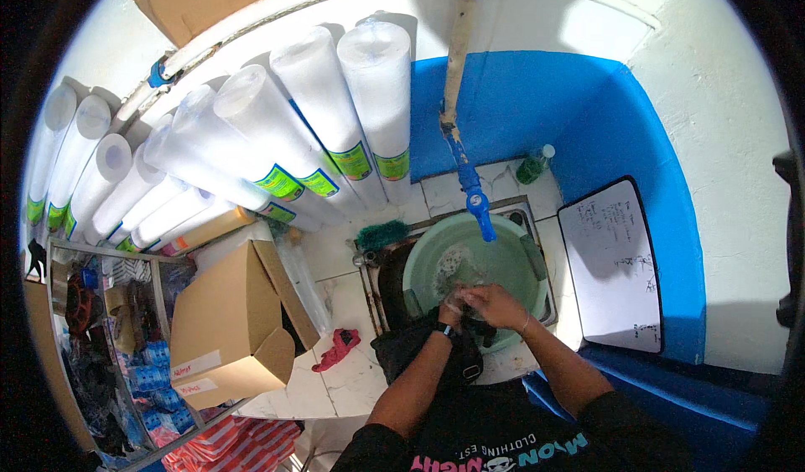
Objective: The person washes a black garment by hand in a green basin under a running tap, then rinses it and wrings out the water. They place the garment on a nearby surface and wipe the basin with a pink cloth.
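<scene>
Over the near side of a pale green basin (418, 264), my left hand (454, 303) and my right hand (496, 305) are pressed together, fingers closed. Whatever lies between them is hidden. Suds float on the water (457, 267) just beyond my fingers. A black bag (407, 348) with a strap and buckle drapes over the basin's near edge, under my left forearm. Dark fabric (481, 331) hangs just below my hands. Above the basin's far rim points a blue tap (476, 205) on a pipe; no water stream is visible from it.
A green scrub brush (382, 235) lies left of the basin, and a green bottle (534, 165) stands behind it. A written whiteboard (610, 262) leans at right. An open cardboard box (231, 321), a pink cloth (336, 349) and several wrapped white cylinders (374, 95) occupy the left.
</scene>
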Tool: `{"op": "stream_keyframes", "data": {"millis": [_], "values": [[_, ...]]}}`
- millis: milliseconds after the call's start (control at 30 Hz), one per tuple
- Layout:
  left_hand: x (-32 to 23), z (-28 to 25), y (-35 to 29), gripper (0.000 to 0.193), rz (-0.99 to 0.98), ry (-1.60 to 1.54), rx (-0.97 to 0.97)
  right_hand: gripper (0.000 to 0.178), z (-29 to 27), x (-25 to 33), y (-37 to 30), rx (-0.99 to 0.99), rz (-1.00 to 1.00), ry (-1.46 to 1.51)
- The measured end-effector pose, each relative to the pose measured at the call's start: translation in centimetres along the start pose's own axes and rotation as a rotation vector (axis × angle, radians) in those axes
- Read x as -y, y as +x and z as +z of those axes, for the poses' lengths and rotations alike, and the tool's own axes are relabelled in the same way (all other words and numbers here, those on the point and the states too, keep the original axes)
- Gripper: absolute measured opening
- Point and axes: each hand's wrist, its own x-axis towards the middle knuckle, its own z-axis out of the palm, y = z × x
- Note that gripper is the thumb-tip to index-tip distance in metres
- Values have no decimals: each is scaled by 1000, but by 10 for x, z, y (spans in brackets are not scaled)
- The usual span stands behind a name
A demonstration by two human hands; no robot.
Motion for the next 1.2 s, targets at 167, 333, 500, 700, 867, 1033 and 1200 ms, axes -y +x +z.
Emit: {"op": "stream_keyframes", "data": {"millis": [167, 333, 500, 700, 867, 1033, 1200], "values": [[-30, -6, -11, 62, -366, -157, -111, 50, 15, -23, -27, -161, 127, -330], [-30, -8, -14, 66, -178, -76, -77, 84, 50, -62, -34, 8, 36, -209], [-26, -16, -9, 66, -126, -14, -36, 84, 57, -78, -13, 175, 162, 84], [-51, -24, -1, 68, 241, 278, 83, 75, 67, -80, -29, 0, 270, 491], [-51, -22, 20, 65, 254, 279, 432, 42, 85, -99, -15, -268, 148, -270], [-31, -30, 16, 72, -38, 301, 655, 24, 65, -132, -15, -612, 330, 620], [-60, -40, -22, 80, -50, 583, 872, 24, 47, -169, -5, -680, 332, 337]]}}
